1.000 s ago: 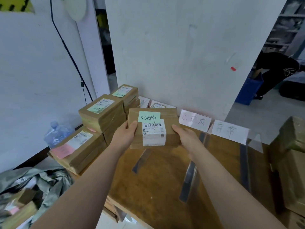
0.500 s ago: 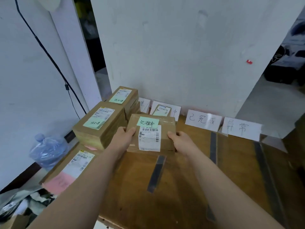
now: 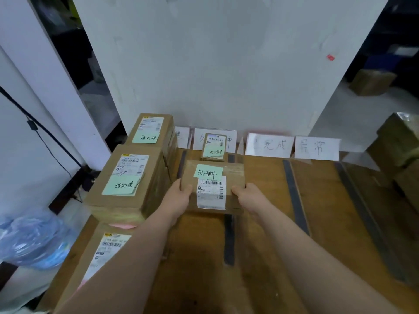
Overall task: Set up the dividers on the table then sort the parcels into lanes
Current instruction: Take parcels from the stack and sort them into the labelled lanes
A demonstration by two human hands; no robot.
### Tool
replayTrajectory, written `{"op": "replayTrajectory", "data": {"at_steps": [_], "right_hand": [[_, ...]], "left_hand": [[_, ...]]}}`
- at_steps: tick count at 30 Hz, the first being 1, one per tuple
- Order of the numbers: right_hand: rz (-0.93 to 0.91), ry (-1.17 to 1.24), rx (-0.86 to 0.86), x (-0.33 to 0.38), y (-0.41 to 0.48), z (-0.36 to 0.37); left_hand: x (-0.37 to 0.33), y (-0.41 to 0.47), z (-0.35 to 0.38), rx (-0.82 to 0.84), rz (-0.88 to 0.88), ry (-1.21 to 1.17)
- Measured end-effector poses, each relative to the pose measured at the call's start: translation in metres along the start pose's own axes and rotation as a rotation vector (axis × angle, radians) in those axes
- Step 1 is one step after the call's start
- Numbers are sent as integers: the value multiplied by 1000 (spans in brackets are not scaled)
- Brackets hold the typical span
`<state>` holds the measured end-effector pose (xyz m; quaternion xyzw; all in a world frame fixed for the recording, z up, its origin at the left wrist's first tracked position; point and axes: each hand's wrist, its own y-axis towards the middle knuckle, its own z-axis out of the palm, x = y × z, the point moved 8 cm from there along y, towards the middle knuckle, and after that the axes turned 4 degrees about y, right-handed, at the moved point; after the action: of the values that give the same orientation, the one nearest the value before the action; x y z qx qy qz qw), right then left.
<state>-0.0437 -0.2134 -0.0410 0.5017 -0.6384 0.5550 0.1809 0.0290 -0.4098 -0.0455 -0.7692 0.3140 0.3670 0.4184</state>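
Five brown parcels with white labels are counted: three along the left edge, one small parcel at the back, and one held parcel between two hands. At least two more are piled at the far right. Four green sticky notes and two pink notes are seen. Four paper lane signs are stood against the wall. Four dark divider strips are laid on the table

I'm looking at a parcel-sorting storeroom. Labelled cardboard parcels are stacked left of handwritten lane signs. More boxes sit beyond them.
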Motion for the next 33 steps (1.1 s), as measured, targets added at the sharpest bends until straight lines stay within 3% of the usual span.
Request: {"op": "replayTrajectory", "data": {"at_steps": [22, 33], "right_hand": [[35, 101, -119, -28, 58, 30], [46, -8, -125, -45, 72, 40]], "left_hand": [[27, 42, 29, -114, -55, 12], [42, 51, 38, -81, -140, 18]]}}
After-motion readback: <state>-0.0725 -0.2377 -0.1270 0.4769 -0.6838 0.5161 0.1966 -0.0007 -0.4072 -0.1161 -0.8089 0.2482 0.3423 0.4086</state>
